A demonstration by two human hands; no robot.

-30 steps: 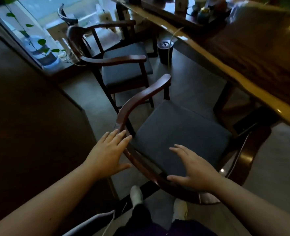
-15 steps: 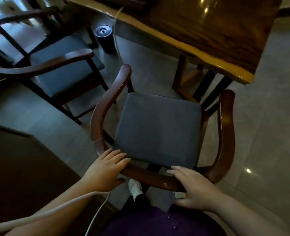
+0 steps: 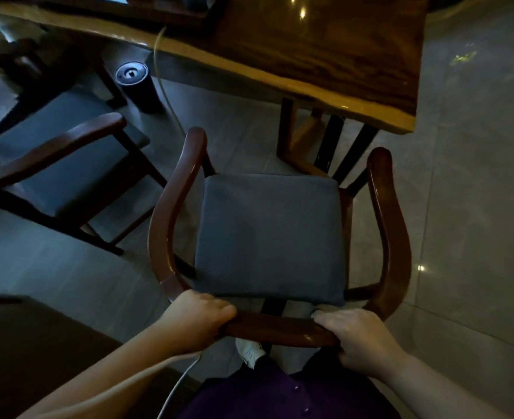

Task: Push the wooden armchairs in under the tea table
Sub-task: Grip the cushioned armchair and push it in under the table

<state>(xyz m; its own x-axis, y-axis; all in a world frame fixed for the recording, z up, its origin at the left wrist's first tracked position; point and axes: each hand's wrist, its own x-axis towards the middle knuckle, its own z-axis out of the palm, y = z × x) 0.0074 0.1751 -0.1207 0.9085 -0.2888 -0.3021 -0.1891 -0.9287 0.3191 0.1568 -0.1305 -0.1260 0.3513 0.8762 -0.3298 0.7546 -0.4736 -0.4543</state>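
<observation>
While both hands clench its back rail, armchair (image 3: 268,234) faces tea table (image 3: 310,55)

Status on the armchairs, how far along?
Done: nothing tucked in yet. In hand: left hand and right hand grip the back rail of the near armchair, whose seat sits short of the tea table edge. Left: push it under, then the second armchair, also out from the table.

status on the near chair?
Both hands, left and right, gripping chair back rail. Seat not under table yet. Table leg ahead.
</observation>
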